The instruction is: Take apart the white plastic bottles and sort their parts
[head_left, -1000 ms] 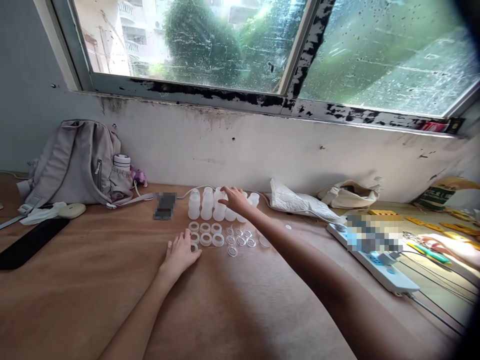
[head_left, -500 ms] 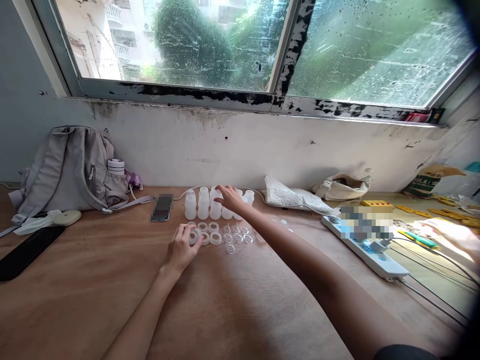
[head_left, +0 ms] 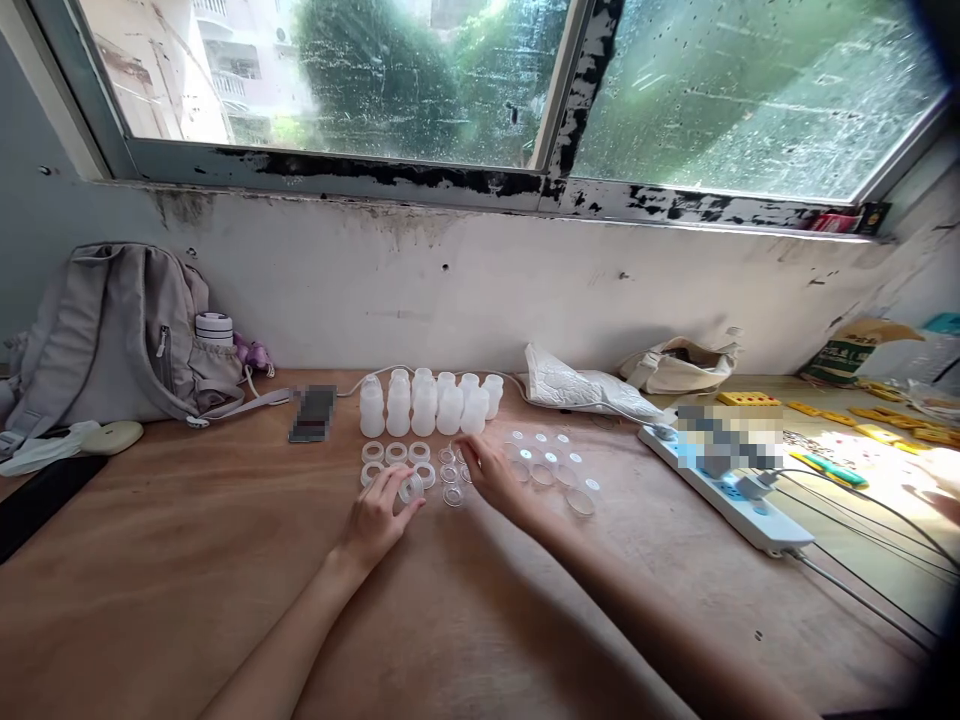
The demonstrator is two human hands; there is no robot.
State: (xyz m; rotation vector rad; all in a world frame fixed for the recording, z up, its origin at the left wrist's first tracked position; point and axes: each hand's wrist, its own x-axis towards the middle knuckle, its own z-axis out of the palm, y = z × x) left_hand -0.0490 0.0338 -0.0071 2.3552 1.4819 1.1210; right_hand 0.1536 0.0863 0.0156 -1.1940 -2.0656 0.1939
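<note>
Between the fingertips of my left hand (head_left: pixel 377 518) is a translucent ring (head_left: pixel 411 487), tilted and raised just in front of other pale rings (head_left: pixel 396 453) laid in rows. My right hand (head_left: pixel 491 478) is at the group of small clear rings (head_left: pixel 452 496), its fingertips drawn together over them. Whether anything is pinched there is too small to tell. Behind both hands, frosted plastic bottles (head_left: pixel 424 405) stand upright in rows without caps. Right of my right hand lie small white discs (head_left: pixel 551 457) and larger clear discs (head_left: pixel 580 502), flat on the table.
A grey backpack (head_left: pixel 112 335) leans at the left wall, with a phone (head_left: pixel 312 413) beside its strap. A white padded packet (head_left: pixel 585 388) and a beige pouch (head_left: pixel 679 365) lie along the wall. At right, a power strip (head_left: pixel 750 518) with plugged cables crosses the wooden table (head_left: pixel 420 620).
My right hand has come down from the bottles to the small clear rings. The left hand has shifted right with the translucent ring in its fingers. The view has turned slightly.
</note>
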